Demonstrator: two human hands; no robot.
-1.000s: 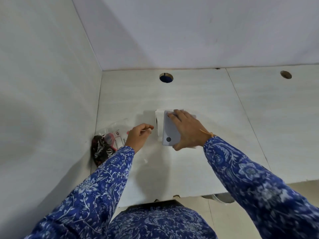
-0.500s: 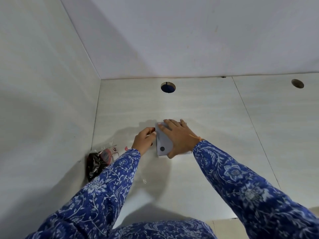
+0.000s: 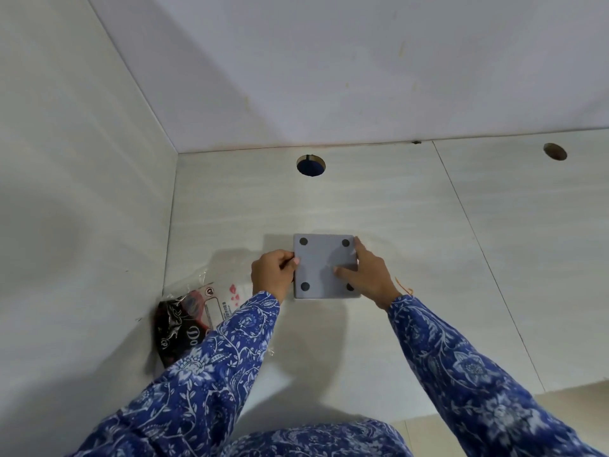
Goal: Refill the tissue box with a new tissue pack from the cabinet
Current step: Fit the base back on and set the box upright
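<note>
Turned since half a second ago: grey tissue box (image 3: 324, 266) now flat with its underside up, four dark round feet at the corners showing, where earlier only a narrow side and one foot faced the camera. Resting on the pale desk surface (image 3: 412, 225), roughly midway between the round cable hole (image 3: 310, 165) near the back edge and the front edge. Held from both sides. Left hand (image 3: 272, 275) curled closed against the left edge of the box, fingers bent inward and pinching at that edge; whether anything else sits inside the fist cannot be told. Right hand (image 3: 367, 273) spread over the right side, thumb lying across the grey bottom panel, fingers wrapped around the right edge, so gripping the box. Thin orange thread (image 3: 403, 286) at the right wrist. Blue floral sleeves (image 3: 224, 351) on both arms. Crumpled clear plastic wrapper (image 3: 184, 318) with red, black and white print lying in the left corner against the side wall, well apart from the box. Second round hole (image 3: 555, 151) far right on the neighbouring panel.
</note>
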